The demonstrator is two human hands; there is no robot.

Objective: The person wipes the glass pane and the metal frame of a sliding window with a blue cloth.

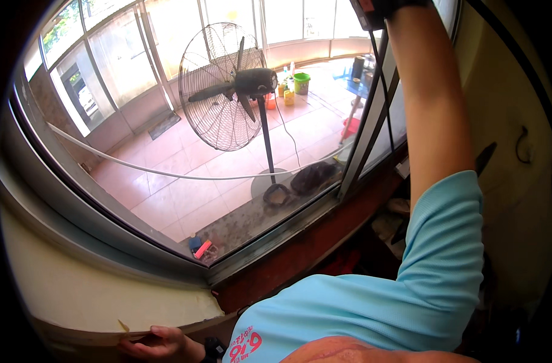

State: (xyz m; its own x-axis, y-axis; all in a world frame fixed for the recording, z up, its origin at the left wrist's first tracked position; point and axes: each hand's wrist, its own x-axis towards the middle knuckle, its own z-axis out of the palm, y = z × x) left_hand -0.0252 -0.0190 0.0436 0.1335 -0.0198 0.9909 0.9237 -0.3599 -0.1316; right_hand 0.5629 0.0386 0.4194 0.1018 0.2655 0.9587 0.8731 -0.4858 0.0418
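My left hand [162, 343] is low at the left, beside the front edge of a cream ledge [119, 284]. Its fingers stretch loosely to the left with the thumb apart, and I see nothing held in them. A small yellowish flake [124, 326] stands at the ledge edge just above the fingertips. My right arm [430, 97] reaches straight up along a grey metal window frame [363, 127]. The right hand lies beyond the upper edge; only the wrist shows, with a black strap and a small dark box [368, 13] on it. A dark cable hangs from there.
Through the window stands a black pedestal fan [256, 81] on a tiled floor [161, 193]. A white hose [185, 176] crosses in front of it. Farther off are a green bucket [301, 83] and yellow containers. A black bag [312, 176] and a blue-and-red object [200, 247] lie near the sill.
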